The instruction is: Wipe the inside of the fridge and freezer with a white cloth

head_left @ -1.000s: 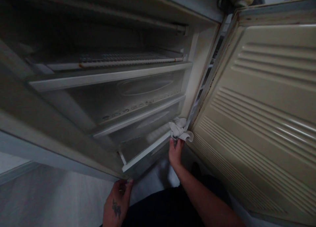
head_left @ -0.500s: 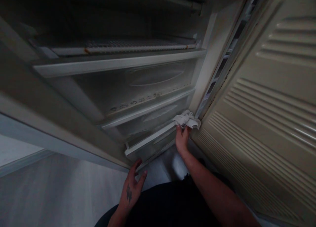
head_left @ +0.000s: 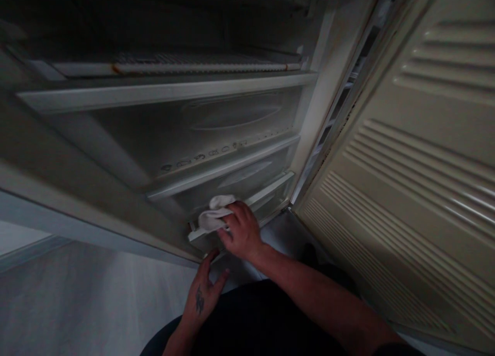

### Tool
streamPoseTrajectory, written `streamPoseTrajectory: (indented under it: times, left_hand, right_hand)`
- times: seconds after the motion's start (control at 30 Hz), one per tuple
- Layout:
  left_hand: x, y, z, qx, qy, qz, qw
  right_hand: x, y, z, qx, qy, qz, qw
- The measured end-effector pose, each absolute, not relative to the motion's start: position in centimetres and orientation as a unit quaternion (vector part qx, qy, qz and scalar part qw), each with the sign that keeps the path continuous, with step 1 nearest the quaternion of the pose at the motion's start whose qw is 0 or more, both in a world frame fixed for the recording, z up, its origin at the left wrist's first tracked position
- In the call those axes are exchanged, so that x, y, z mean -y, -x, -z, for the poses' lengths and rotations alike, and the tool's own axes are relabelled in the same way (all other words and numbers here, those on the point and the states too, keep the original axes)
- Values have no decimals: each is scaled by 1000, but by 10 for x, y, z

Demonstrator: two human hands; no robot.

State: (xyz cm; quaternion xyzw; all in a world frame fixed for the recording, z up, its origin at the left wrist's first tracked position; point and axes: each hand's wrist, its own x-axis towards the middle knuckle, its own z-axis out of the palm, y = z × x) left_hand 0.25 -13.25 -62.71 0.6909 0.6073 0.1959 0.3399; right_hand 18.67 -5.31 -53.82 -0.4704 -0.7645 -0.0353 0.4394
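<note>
An open freezer cabinet fills the view, with stacked translucent drawers (head_left: pixel 201 134). My right hand (head_left: pixel 242 232) is closed on a crumpled white cloth (head_left: pixel 214 217) and presses it against the left end of the lowest drawer's front rim (head_left: pixel 270 188). My left hand (head_left: pixel 207 291), with a tattoo on its back, has its fingers spread and its fingertips touch the bottom edge of the cabinet just below the cloth.
The freezer door (head_left: pixel 417 180), ribbed on its inside, stands open at the right. A wire shelf (head_left: pixel 185 64) sits above the drawers. Pale floor (head_left: pixel 96 299) shows at the lower left. The scene is dim.
My right hand has slid the cloth leftwards along the lowest drawer's rim, from its right end near the hinge to its left end. My left hand stays by the cabinet's bottom edge.
</note>
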Motion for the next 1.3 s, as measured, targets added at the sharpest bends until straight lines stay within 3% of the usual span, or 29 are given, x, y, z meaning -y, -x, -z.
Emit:
streamPoseTrajectory:
  times: [0.17,0.37,0.5,0.63,0.87,1.0,1.17,1.3]
  left_hand:
    - [147,-3,631,-516,-770,13,374]
    - [151,-14,625,-472,-792,111,371]
    - [148,-18,621,-474,-788,134,368]
    - [149,-18,626,-479,-786,135,367]
    - [150,-17,636,-493,-776,158,360]
    - [150,-17,636,-478,-783,139,371]
    - [151,-18,634,-472,-788,123,375]
    - [152,-16,635,-476,-787,121,375]
  right_hand:
    - [50,-168,537,850,355,68,383]
    - [14,-309,555,770,491,79,400]
    - [-6,-373,561,606,644,81,459]
    - [23,-309,587,499,712,26,494]
    - [101,-127,628,714,565,-107,400]
    - [72,-179,621,691,585,-92,414]
    - [16,-299,609,471,714,-107,507]
    - [-15,-324,604,383,745,-95,538]
